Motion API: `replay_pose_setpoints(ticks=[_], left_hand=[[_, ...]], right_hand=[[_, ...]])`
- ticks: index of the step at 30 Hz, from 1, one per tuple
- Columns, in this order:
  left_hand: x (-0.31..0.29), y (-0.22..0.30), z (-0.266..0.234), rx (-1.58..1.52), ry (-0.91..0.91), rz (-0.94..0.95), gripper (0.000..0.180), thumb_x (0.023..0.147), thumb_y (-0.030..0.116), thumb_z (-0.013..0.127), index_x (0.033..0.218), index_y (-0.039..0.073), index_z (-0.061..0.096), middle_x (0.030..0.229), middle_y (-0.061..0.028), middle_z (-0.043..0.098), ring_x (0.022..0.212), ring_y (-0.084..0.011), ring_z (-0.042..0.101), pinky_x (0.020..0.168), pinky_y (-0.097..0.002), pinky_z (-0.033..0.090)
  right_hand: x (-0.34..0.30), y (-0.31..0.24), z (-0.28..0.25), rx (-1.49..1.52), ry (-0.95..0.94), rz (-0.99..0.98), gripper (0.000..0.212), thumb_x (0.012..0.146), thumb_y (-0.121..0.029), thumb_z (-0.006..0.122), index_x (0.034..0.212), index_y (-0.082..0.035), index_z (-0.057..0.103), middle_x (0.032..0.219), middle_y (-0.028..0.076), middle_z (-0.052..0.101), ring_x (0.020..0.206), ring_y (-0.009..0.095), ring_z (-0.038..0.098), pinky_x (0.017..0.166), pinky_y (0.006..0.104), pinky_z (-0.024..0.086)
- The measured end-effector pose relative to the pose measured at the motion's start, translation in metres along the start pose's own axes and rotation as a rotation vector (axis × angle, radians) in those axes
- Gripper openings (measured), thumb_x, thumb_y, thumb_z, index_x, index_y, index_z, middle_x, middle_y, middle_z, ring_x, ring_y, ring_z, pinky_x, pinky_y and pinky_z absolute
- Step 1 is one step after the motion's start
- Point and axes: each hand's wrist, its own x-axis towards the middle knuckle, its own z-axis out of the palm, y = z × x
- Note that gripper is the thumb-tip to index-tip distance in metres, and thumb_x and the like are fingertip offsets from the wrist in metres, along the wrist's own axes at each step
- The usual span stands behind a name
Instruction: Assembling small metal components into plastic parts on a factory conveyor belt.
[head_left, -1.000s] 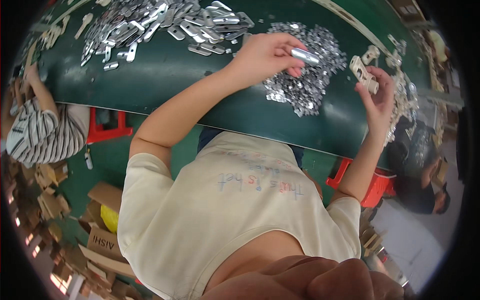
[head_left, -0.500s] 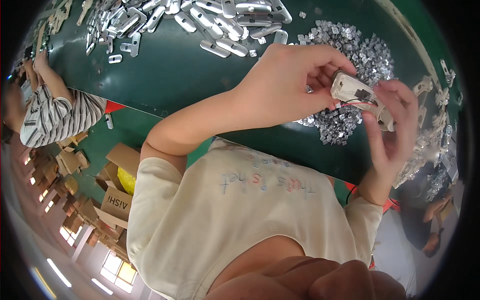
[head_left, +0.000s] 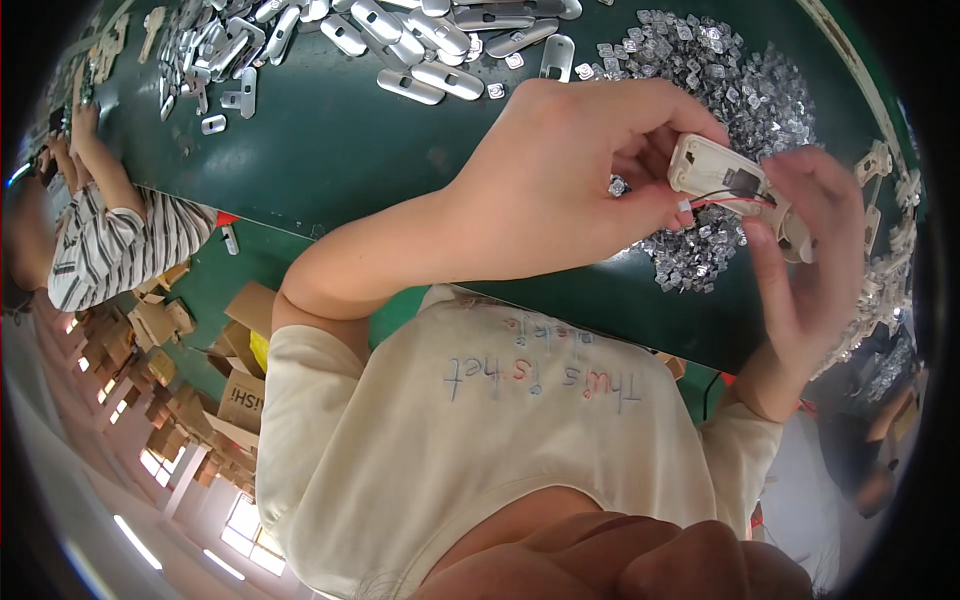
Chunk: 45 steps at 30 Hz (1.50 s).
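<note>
Shirt lettering (head_left: pixel 540 378), printed carton (head_left: pixel 241 401), left hand (head_left: pixel 570 180) and right hand (head_left: pixel 822 250) holding housing (head_left: pixel 708 168)

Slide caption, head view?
Left hand and right hand hold a cream housing with red and black wires above a green table, near silvery pieces.

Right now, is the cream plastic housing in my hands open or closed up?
Open on the side facing the camera: the cream plastic housing shows its hollow inside, with red and black wires uncovered.
</note>
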Motion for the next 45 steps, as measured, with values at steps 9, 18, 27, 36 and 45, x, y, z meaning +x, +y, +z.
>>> replay_pose_setpoints(ticks=[9,18,27,36,45], left_hand=[[0.000,-0.011,0.000,0.071,0.080,0.031,0.024,0.073,0.004,0.066,0.096,0.002,0.059,0.074,-0.0062,0.062,0.064,-0.0112,0.063,0.057,-0.0243,0.051],[-0.002,-0.024,0.006,0.402,0.213,0.249,0.021,0.080,0.001,0.062,0.099,0.002,0.055,0.085,-0.0052,0.058,0.069,-0.0102,0.060,0.058,-0.0206,0.048],[0.011,-0.033,-0.003,0.602,0.363,0.659,0.016,0.076,0.004,0.061,0.089,0.002,0.051,0.079,-0.0109,0.049,0.066,-0.0250,0.052,0.055,-0.0317,0.042],[0.033,0.009,-0.080,1.235,0.309,0.230,0.024,0.065,0.008,0.070,0.086,0.001,0.058,0.088,-0.0134,0.056,0.090,-0.0319,0.054,0.078,-0.0385,0.046],[0.059,0.009,-0.098,1.112,0.096,-0.046,0.014,0.069,0.011,0.068,0.082,0.004,0.065,0.077,-0.0106,0.065,0.073,-0.0261,0.064,0.065,-0.0352,0.050]], right_hand=[[-0.005,0.005,0.020,0.093,0.086,-0.092,0.033,0.068,0.003,0.068,0.100,0.002,0.058,0.101,0.015,0.051,0.085,0.022,0.053,0.071,0.0283,0.043],[-0.010,0.001,0.045,0.489,0.166,0.222,0.029,0.074,0.005,0.069,0.098,0.001,0.054,0.093,0.004,0.055,0.076,0.006,0.051,0.066,0.0185,0.042],[0.017,0.003,0.039,0.200,0.148,0.048,0.026,0.073,-0.001,0.072,0.091,-0.001,0.053,0.088,0.006,0.057,0.072,0.008,0.052,0.061,0.0206,0.043],[0.185,0.169,-0.005,0.450,0.335,0.423,0.051,0.081,-0.026,0.067,0.107,0.014,0.049,0.078,0.005,0.057,0.074,0.012,0.055,0.070,0.0224,0.045],[0.025,0.045,0.002,-0.141,-0.124,0.016,0.024,0.068,-0.011,0.072,0.090,-0.004,0.065,0.086,0.010,0.059,0.088,0.028,0.056,0.076,0.0352,0.045]])
